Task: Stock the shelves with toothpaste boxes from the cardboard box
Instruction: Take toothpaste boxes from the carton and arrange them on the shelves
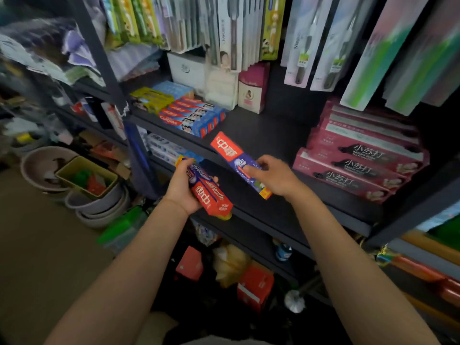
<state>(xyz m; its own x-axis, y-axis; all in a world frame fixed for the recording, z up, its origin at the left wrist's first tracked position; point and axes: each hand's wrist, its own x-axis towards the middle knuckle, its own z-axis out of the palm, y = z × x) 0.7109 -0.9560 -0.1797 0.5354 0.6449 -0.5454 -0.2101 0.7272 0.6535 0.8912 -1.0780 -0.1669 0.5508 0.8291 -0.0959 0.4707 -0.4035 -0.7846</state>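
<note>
My left hand grips a stack of red-and-blue toothpaste boxes in front of the dark shelf. One more red-and-blue toothpaste box is held by my right hand, slanting over the shelf's front edge with its red end toward the back. On the shelf lie blue-and-red Colgate boxes at the left and pink toothpaste boxes stacked at the right. The cardboard box is out of view.
Toothbrush packs hang above the shelf. White and pink cartons stand at the shelf's back. Lower shelves hold red boxes and a bottle. Stacked basins and a yellow bin sit on the floor at the left.
</note>
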